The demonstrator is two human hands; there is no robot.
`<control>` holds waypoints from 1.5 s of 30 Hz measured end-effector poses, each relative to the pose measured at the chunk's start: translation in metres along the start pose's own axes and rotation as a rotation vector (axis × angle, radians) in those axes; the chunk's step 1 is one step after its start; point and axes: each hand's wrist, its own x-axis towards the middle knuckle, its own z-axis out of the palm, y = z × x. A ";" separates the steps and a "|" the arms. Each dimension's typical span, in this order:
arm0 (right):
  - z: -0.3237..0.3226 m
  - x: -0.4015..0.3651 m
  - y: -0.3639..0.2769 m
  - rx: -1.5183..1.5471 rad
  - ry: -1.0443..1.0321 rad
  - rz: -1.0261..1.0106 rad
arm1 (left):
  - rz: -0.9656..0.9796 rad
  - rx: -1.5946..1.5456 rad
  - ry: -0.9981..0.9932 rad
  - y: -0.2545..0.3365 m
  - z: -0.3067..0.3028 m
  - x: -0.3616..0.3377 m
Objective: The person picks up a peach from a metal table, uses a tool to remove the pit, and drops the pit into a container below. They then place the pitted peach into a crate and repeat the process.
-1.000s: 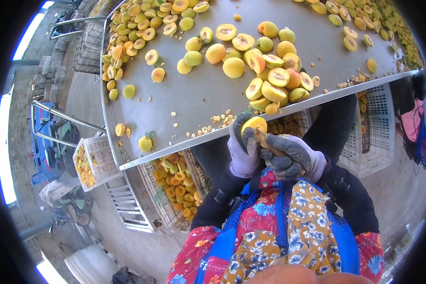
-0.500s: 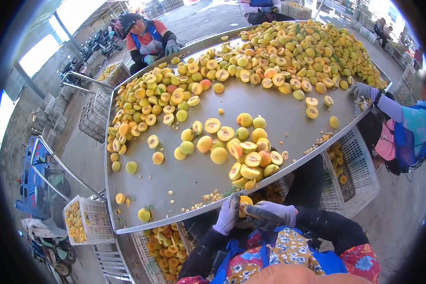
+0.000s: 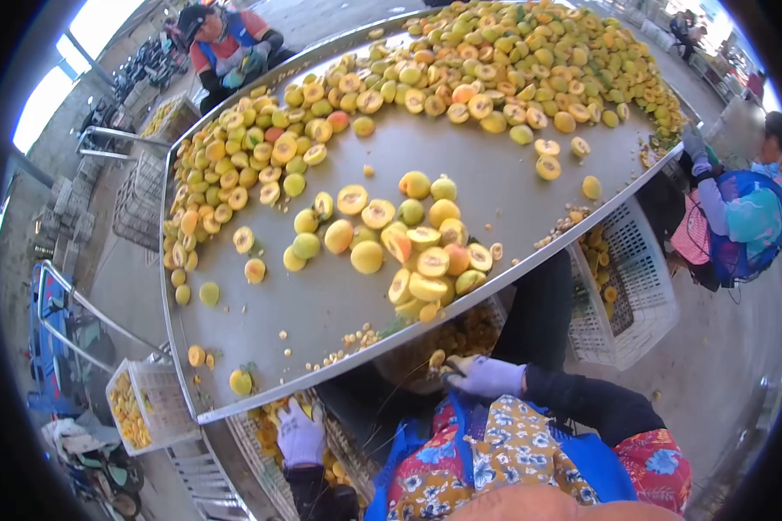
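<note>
My left hand [image 3: 301,434], in a pale lavender glove, reaches over a crate of yellow fruit halves [image 3: 269,425] below the table's front edge. A yellow piece shows at its fingertips. My right hand [image 3: 482,377], gloved in lavender with dark fingers, is below the edge near my lap, closed around something too small to make out; a small yellowish piece [image 3: 437,358] is by its fingertips. Beyond the edge, a group of whole and halved yellow-green fruits [image 3: 408,243] lies on the metal table [image 3: 321,278].
A large fruit heap [image 3: 530,61] covers the table's far side. A co-worker [image 3: 226,48] sits at the far left, another [image 3: 738,208] at the right edge. White crates [image 3: 626,286] stand below the front edge; another crate [image 3: 156,408] is at left.
My hands have moved apart. The left went down and left to the crate with a yellow piece, while the right moved slightly toward my lap. The view has shifted.
</note>
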 end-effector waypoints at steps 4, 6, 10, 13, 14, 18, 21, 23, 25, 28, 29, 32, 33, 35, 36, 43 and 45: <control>0.009 0.000 0.033 0.752 -0.260 0.193 | 0.190 -0.372 0.166 0.059 -0.042 0.047; -0.001 0.000 0.020 0.660 -0.210 0.136 | 0.317 -0.483 0.146 0.114 -0.049 0.090; -0.021 -0.002 0.000 0.542 -0.112 0.281 | 0.440 -0.191 0.239 0.208 -0.047 0.161; -0.023 -0.006 0.001 0.196 0.055 0.270 | 0.504 -0.519 0.186 0.213 -0.016 0.195; -0.026 -0.009 -0.005 0.106 0.149 0.145 | 0.450 -0.930 -0.023 0.206 -0.012 0.196; -0.048 0.005 -0.051 0.016 0.289 -0.043 | 0.302 -2.320 -0.840 0.155 -0.010 0.146; -0.050 0.026 -0.073 -0.241 0.338 -0.242 | 0.427 -2.286 -0.684 0.139 -0.011 0.093; -0.044 0.036 -0.084 -0.398 0.372 -0.325 | 0.496 -1.873 -0.350 0.136 -0.007 0.065; -0.037 0.036 -0.092 -0.502 0.375 -0.355 | 0.524 -1.553 -0.146 0.137 0.003 0.050; -0.030 0.033 -0.098 -0.554 0.346 -0.357 | 0.162 -2.303 -0.639 0.139 0.006 0.035; -0.027 0.032 -0.097 -0.576 0.341 -0.358 | 0.455 -2.022 -0.282 0.137 0.010 0.033; -0.018 0.031 -0.091 -0.583 0.304 -0.346 | 0.908 -1.352 0.308 0.131 0.031 0.030; -0.015 0.031 -0.090 -0.546 0.278 -0.329 | 0.893 -1.306 0.318 0.130 0.031 0.030; -0.011 0.031 -0.089 -0.485 0.246 -0.322 | 0.861 -1.211 0.339 0.130 0.028 0.029; -0.008 0.030 -0.088 -0.460 0.238 -0.331 | 0.733 -1.279 0.237 0.133 0.019 0.024; 0.001 0.042 -0.078 -0.105 0.296 -0.550 | 0.310 -1.915 -0.038 0.160 -0.009 0.004; -0.018 0.033 -0.103 0.601 -0.005 -0.017 | 0.314 -1.923 0.089 0.165 -0.003 0.004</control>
